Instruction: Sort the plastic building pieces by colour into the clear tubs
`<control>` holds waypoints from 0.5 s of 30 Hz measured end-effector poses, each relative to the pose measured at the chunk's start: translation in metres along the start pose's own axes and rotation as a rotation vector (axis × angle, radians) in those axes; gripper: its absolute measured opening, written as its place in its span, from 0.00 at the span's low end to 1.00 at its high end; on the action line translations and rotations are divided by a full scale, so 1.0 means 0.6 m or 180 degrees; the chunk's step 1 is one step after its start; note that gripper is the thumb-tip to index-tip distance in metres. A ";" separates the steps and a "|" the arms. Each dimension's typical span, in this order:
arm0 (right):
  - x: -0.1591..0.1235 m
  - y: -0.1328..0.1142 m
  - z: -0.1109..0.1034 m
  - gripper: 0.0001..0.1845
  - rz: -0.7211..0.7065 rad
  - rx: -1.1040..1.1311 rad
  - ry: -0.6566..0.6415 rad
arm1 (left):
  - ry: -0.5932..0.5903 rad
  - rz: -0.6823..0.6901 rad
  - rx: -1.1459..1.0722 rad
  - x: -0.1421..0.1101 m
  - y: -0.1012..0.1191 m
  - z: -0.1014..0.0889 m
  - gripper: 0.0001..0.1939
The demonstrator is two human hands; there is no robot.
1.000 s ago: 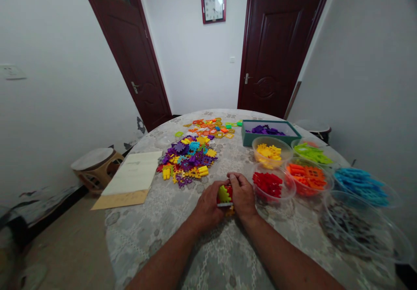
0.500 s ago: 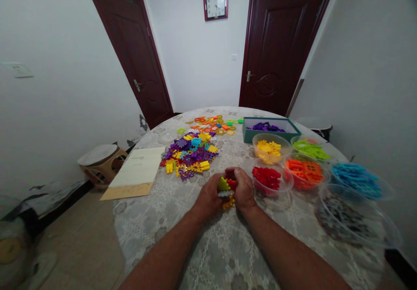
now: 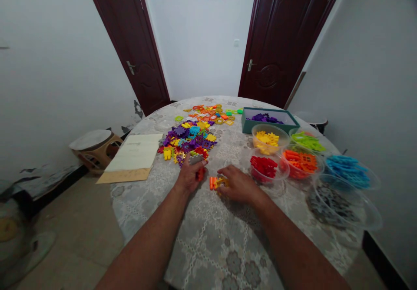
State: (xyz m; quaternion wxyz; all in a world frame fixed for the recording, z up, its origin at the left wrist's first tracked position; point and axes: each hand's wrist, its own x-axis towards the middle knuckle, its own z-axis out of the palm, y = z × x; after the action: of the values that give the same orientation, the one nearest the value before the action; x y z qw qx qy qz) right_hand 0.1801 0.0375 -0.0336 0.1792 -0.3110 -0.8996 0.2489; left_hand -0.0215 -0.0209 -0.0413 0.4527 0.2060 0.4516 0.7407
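Note:
My left hand (image 3: pixel 186 178) is closed on several interlocking plastic pieces, with a grey toothed piece (image 3: pixel 196 159) on top. A red piece shows behind the grey one, and an orange-red piece (image 3: pixel 200 174) sits by the fingers. The palm hides how they join. Just right of it, my right hand (image 3: pixel 240 184) bends its fingers over yellow toothed pieces (image 3: pixel 223 182) low over the tablecloth. An orange piece (image 3: pixel 213 183) sticks out at their left end. Beyond my left hand lies a mixed heap of purple, yellow, blue and red plastic pieces (image 3: pixel 192 139).
Clear bowls of yellow (image 3: pixel 267 141), red (image 3: pixel 263 166), orange (image 3: pixel 300 163), green (image 3: pixel 308 141), blue (image 3: pixel 348 170) and grey pieces (image 3: pixel 334 203) stand at the right. Behind them is a green box (image 3: pixel 247 126) of purple pieces. An open notebook (image 3: pixel 133 154) lies left, near the table edge.
My hands have come apart. The left moved left towards the heap with the grey and red pieces; the right lowered over the yellow and orange pieces. The view has tilted down.

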 end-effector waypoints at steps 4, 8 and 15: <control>-0.008 -0.011 -0.015 0.27 0.0049 -0.0153 -0.0499 | -0.0024 -0.0062 -0.0198 0.002 0.002 -0.003 0.44; 0.002 -0.006 -0.018 0.22 0.0213 0.0056 -0.0570 | -0.0080 -0.0157 -0.0221 0.001 0.002 -0.002 0.46; 0.028 0.011 0.017 0.10 0.0310 0.0703 0.0416 | -0.0114 -0.0303 -0.0151 0.012 0.010 0.014 0.41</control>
State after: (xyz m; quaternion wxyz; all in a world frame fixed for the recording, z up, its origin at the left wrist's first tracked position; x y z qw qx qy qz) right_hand 0.1662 0.0494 -0.0425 0.2583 -0.3483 -0.8369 0.3340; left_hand -0.0220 -0.0119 -0.0329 0.5002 0.1868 0.4351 0.7250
